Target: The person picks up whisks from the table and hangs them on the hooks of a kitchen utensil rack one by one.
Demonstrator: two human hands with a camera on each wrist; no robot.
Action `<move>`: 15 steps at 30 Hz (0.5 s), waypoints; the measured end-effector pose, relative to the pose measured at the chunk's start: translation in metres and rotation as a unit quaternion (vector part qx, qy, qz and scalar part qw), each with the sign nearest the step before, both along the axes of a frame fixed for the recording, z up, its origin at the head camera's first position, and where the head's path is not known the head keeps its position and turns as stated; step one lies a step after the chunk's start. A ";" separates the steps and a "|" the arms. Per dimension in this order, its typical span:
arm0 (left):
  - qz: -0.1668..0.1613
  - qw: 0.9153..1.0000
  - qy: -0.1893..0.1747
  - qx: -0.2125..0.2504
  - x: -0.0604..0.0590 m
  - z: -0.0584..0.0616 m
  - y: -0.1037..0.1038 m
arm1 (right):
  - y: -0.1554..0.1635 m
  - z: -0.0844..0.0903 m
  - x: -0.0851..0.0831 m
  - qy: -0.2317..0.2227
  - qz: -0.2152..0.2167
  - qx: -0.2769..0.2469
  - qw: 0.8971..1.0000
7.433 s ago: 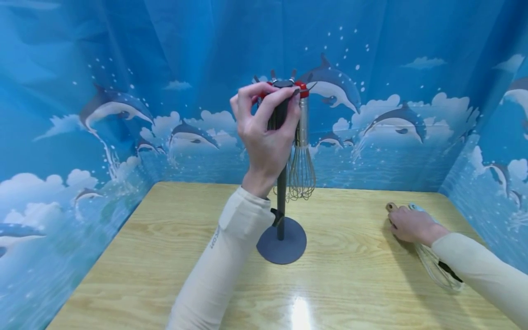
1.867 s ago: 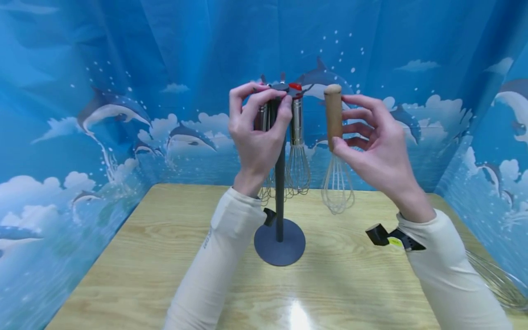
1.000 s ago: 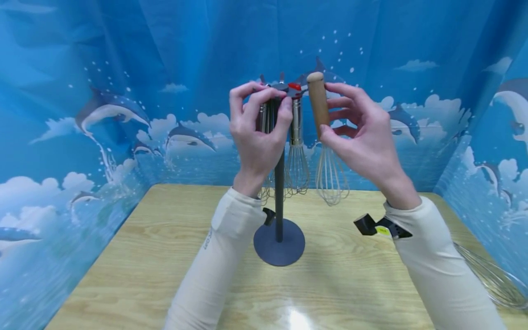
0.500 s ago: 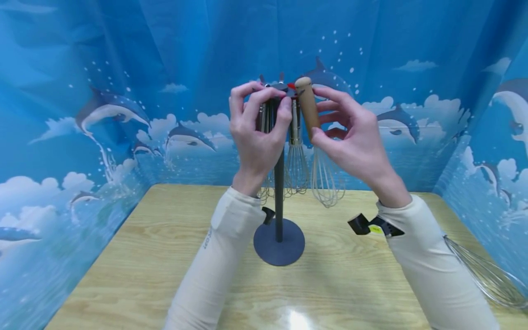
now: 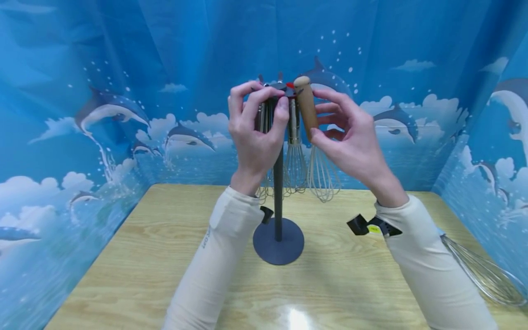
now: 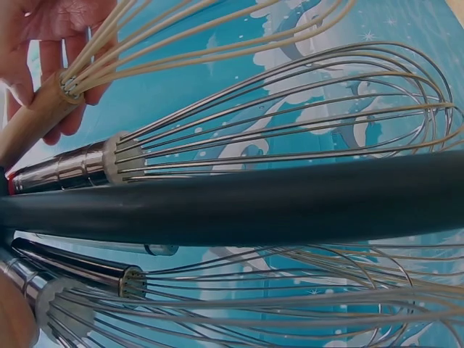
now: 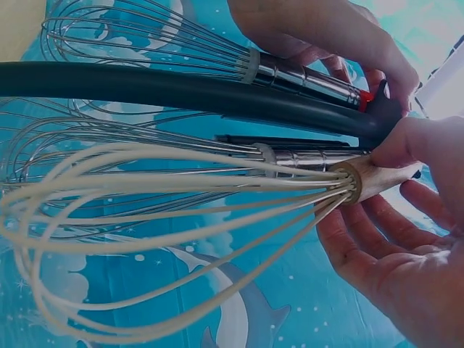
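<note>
Wood feels smooth where my right hand (image 5: 350, 142) pinches the round-topped whisk (image 5: 307, 110); its pale wires hang down; my left hand (image 5: 255, 133) grips the dark rack (image 5: 278, 229).

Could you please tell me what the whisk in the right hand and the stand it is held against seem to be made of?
Whisk in the right hand: the handle looks like plain matte wood, brown with faint grain; the loops are cream and dull, probably silicone or coated wire.
Stand: smooth dark grey pole and round base, matte; painted metal or plastic, hard to tell which.
</note>
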State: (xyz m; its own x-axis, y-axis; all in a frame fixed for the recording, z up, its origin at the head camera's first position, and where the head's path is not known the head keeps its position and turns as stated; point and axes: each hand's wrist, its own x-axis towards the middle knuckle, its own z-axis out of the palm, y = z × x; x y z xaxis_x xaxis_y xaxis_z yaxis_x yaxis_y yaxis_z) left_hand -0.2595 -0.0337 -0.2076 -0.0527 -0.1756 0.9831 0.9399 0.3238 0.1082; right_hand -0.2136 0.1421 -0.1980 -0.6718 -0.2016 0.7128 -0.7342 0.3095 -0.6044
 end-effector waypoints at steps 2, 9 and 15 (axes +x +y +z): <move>-0.003 1.000 0.000 0.000 0.000 0.000 0.000 | 0.001 -0.001 0.000 -0.004 0.002 -0.001 1.000; -0.018 1.000 -0.002 0.006 0.000 0.001 0.000 | 0.008 -0.006 0.005 -0.012 -0.009 -0.001 1.000; -0.026 1.000 0.005 0.007 0.000 0.003 0.000 | 0.026 -0.010 0.012 0.005 -0.043 0.015 0.999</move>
